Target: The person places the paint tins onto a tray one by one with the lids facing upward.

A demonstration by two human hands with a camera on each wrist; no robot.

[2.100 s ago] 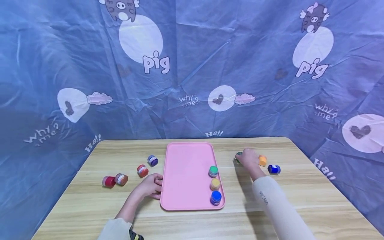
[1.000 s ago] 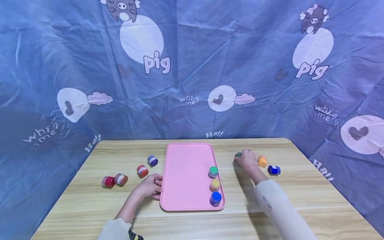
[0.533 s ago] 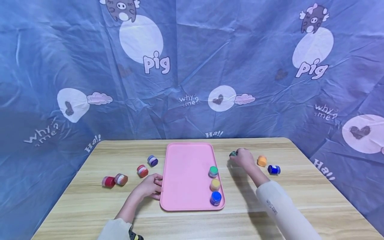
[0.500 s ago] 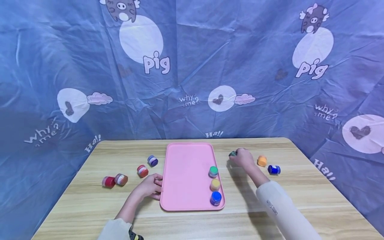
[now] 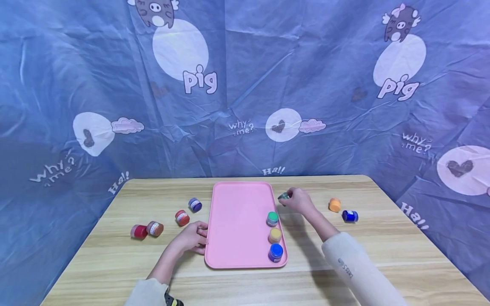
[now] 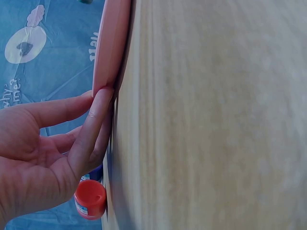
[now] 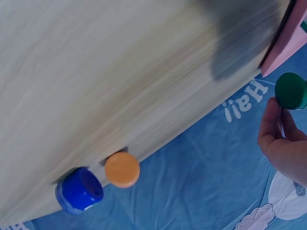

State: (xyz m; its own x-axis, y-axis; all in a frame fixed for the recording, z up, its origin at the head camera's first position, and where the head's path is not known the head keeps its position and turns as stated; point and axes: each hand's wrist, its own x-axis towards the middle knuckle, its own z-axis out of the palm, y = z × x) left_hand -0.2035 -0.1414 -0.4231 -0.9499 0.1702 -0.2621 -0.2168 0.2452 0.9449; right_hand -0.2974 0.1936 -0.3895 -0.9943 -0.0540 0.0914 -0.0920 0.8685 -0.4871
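My right hand (image 5: 300, 201) pinches a small dark green paint jar (image 5: 283, 196) beside the right rim of the pink tray (image 5: 237, 225). In the right wrist view the jar's green lid (image 7: 290, 91) faces the camera, held at the fingertips above the table. My left hand (image 5: 191, 237) is at the tray's left rim; in the left wrist view its thumb and fingers pinch the tray edge (image 6: 111, 52). Along the tray's right side stand a green-lidded jar (image 5: 272, 219), a yellow jar (image 5: 274, 235) and a blue jar (image 5: 275, 252).
Left of the tray lie a purple jar (image 5: 195, 205), an orange-red jar (image 5: 182, 217), a brown jar (image 5: 155, 228) and a crimson jar (image 5: 138, 231). To the right are an orange jar (image 5: 334, 205) and a dark blue jar (image 5: 350, 216). A blue cloth (image 5: 245, 85) hangs behind the table.
My right hand has lifted the dark green jar from near the orange jar and carried it left toward the tray. The left hand and tray have stayed in place.
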